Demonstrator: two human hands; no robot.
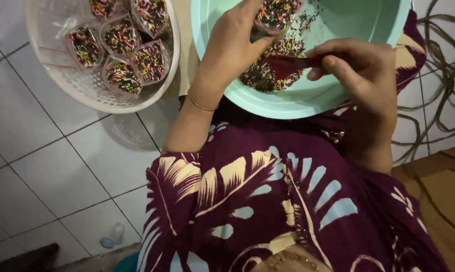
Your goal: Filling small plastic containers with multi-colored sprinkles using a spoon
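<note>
A mint-green basin [308, 103] rests on my lap and holds a heap of coloured sprinkles [262, 73]. My left hand [235, 43] grips a small clear plastic bag [277, 14] partly filled with sprinkles, held over the basin. My right hand [361, 63] holds a dark red spoon [288, 64] whose bowl lies on the sprinkle heap just below the bag. A thin bracelet circles my left wrist.
A white perforated basket [81, 83] at the upper left carries several filled sprinkle bags [122, 55]. White floor tiles lie to the left, with a small clear bottle [111, 235] near the bottom. Loose cords [439, 65] coil at the right beside a brown mat.
</note>
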